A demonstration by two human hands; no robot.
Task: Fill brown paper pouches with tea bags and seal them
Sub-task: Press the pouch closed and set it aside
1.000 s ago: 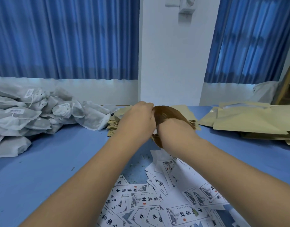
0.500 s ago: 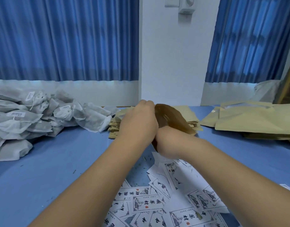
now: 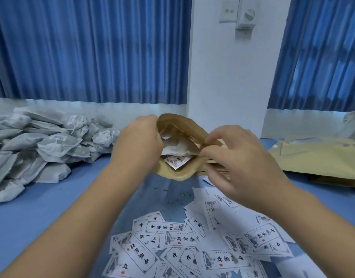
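Note:
A brown paper pouch point(image 3: 178, 173) is held above the blue table, its mouth spread wide toward me. Inside it lie a white tea bag point(image 3: 177, 146) and a printed label card point(image 3: 177, 161). My left hand point(image 3: 138, 145) grips the pouch's left rim. My right hand point(image 3: 236, 161) pinches the right rim between thumb and fingers. A large heap of grey-white tea bags point(image 3: 42, 145) lies at the left of the table. A stack of flat brown pouches point(image 3: 216, 169) sits behind my right hand, mostly hidden.
Several printed label cards point(image 3: 192, 243) are scattered on the blue table point(image 3: 42, 207) in front of me. Flat brown pouches point(image 3: 317, 157) are piled at the right. Blue curtains and a white wall column stand behind the table.
My hands have moved apart and pulled the pouch's mouth open, so the tea bag and card inside now show. Earlier both hands were pressed together on the pouch.

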